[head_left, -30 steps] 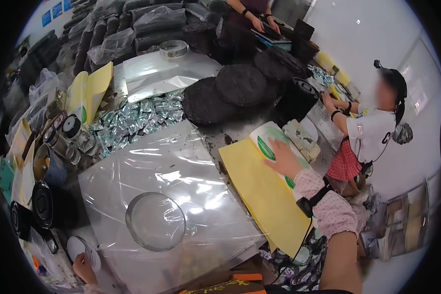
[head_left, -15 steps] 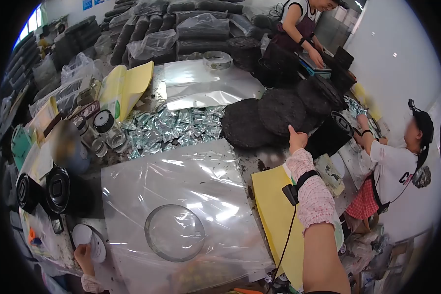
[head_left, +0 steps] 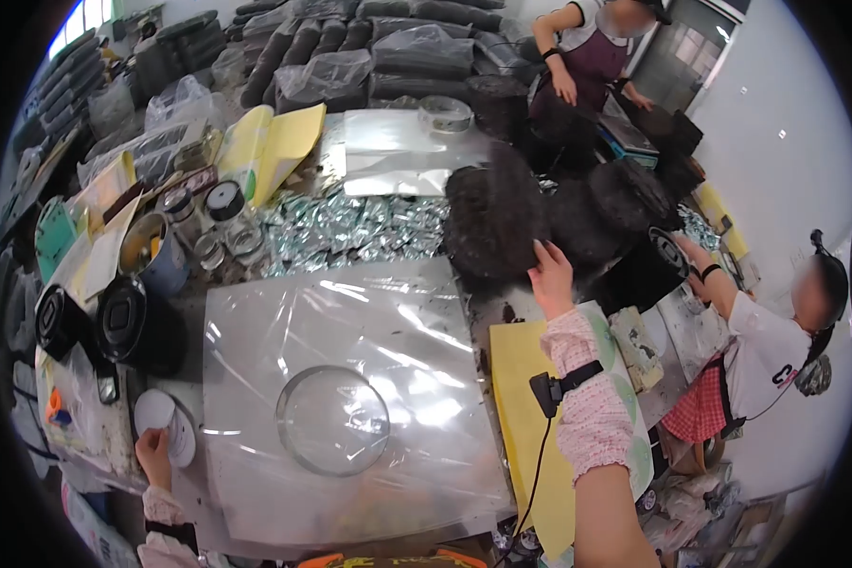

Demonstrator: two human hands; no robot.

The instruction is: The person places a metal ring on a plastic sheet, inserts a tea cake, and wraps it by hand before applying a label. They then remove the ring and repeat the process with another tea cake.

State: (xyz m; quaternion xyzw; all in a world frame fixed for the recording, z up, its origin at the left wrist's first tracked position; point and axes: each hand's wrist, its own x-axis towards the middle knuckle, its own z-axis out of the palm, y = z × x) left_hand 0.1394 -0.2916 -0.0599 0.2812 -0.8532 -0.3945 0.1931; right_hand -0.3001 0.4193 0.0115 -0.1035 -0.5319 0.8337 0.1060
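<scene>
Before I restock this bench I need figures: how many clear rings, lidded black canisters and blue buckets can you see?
Clear rings: 2
Black canisters: 3
Blue bucket: 1
Total: 6

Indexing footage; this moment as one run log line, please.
left hand: holds white disc | right hand: holds dark disc, tilted | ring: on clear sheet
</scene>
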